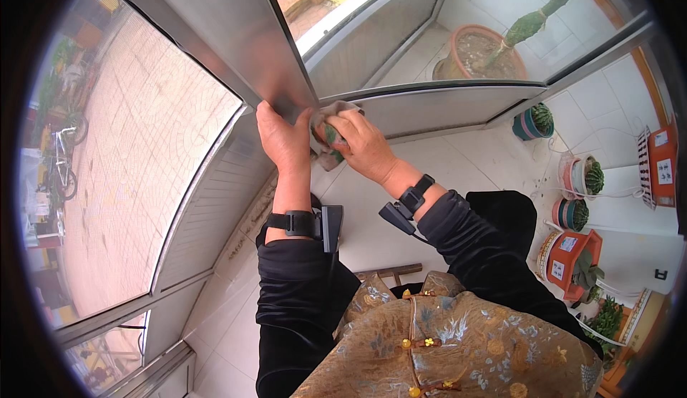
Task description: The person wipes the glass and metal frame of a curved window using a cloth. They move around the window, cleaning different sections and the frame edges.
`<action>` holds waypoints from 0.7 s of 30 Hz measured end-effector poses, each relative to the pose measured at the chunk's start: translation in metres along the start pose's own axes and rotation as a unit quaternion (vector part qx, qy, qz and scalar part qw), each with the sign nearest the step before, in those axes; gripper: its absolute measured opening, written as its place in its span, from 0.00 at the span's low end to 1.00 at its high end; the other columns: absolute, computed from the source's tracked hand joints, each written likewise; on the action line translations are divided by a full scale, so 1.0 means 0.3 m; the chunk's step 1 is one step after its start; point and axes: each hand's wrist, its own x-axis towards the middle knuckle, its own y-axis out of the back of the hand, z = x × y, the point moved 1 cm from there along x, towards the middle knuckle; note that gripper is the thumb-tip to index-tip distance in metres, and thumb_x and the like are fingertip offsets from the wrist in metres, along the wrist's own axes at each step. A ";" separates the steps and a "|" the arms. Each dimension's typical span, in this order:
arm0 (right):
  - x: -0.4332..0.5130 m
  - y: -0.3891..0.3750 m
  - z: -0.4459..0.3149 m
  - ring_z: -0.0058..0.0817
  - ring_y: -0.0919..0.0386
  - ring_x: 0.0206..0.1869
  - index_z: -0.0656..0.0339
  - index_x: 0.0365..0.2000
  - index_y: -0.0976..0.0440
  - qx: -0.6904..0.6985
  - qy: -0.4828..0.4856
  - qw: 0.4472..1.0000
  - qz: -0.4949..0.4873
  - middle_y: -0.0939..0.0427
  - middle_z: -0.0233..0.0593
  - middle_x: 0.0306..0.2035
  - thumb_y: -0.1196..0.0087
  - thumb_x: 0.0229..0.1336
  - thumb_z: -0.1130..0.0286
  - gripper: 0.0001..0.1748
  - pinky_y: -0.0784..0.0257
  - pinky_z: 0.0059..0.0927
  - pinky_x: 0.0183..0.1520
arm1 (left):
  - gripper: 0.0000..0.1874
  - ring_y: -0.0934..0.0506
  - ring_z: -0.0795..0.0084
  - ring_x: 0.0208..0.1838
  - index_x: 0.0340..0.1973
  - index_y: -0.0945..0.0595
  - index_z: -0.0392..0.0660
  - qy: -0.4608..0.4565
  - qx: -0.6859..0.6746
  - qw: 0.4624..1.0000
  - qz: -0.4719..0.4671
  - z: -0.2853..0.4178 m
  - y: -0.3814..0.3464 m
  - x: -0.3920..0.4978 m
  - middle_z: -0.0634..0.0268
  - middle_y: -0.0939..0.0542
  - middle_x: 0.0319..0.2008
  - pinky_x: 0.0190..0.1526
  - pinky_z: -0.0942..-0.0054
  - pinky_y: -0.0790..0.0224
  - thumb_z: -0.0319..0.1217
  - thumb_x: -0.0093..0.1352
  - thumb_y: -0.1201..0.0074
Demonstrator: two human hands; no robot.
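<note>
My left hand [285,137] is at the metal post [241,38] of the window frame, its thumb and fingers on either side of the post's lower part. Just to the right, my right hand [362,143] grips a crumpled patterned cloth [328,135] with green and reddish patches, close to the post's edge. Part of the cloth hangs below my fingers. Beside the cloth, a grey metal panel [429,111] runs right under the glass.
A wooden stool [397,270] is partly visible below me. Small cactus pots [528,124] and an orange planter [582,264] stand along the right. A large terracotta pot [456,60] is behind the glass. Window panes [139,145] curve along the left.
</note>
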 end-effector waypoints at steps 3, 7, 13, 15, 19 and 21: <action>0.043 -0.046 -0.009 0.50 0.22 0.45 0.56 0.52 0.29 0.019 -0.042 0.999 0.021 0.24 0.45 0.47 0.37 0.51 0.74 0.26 0.24 0.44 0.45 | 0.31 0.24 0.52 0.41 0.45 0.28 0.42 0.006 0.004 1.000 0.007 0.004 -0.001 0.006 0.58 0.23 0.38 0.44 0.60 0.29 0.33 0.52 0.24; 0.026 -0.114 0.016 0.52 0.21 0.44 0.58 0.49 0.30 0.059 -0.129 0.990 0.018 0.22 0.46 0.44 0.39 0.54 0.74 0.21 0.24 0.46 0.44 | 0.31 0.25 0.56 0.38 0.45 0.27 0.43 -0.001 -0.012 1.000 0.003 0.016 0.006 0.006 0.60 0.24 0.35 0.42 0.61 0.29 0.34 0.51 0.24; -0.026 -0.183 0.095 0.52 0.20 0.44 0.60 0.48 0.30 0.064 -0.177 0.982 -0.018 0.20 0.47 0.41 0.38 0.53 0.76 0.21 0.23 0.45 0.44 | 0.32 0.27 0.61 0.36 0.46 0.27 0.42 0.005 -0.012 1.000 -0.006 0.030 0.008 0.007 0.62 0.26 0.33 0.40 0.62 0.30 0.35 0.52 0.24; -0.042 -0.203 0.128 0.51 0.19 0.43 0.61 0.48 0.30 0.055 -0.230 0.970 -0.060 0.19 0.47 0.39 0.38 0.53 0.76 0.21 0.23 0.44 0.44 | 0.32 0.26 0.59 0.38 0.47 0.27 0.42 0.006 -0.005 1.000 -0.009 0.022 0.007 0.001 0.61 0.26 0.35 0.42 0.62 0.31 0.34 0.52 0.24; -0.084 -0.169 0.231 0.50 0.18 0.42 0.64 0.46 0.28 0.101 -0.380 0.918 -0.044 0.17 0.49 0.36 0.37 0.51 0.77 0.21 0.23 0.42 0.45 | 0.38 0.26 0.54 0.48 0.52 0.30 0.42 -0.034 0.018 0.999 -0.007 -0.011 -0.007 -0.004 0.56 0.27 0.45 0.51 0.60 0.31 0.34 0.51 0.23; -0.099 -0.123 0.286 0.48 0.18 0.43 0.63 0.45 0.27 0.049 -0.343 0.935 -0.081 0.17 0.49 0.37 0.41 0.54 0.76 0.17 0.23 0.43 0.45 | 0.42 0.26 0.52 0.54 0.54 0.33 0.41 -0.070 0.014 0.997 0.000 -0.027 -0.038 -0.016 0.55 0.28 0.50 0.56 0.59 0.32 0.34 0.50 0.22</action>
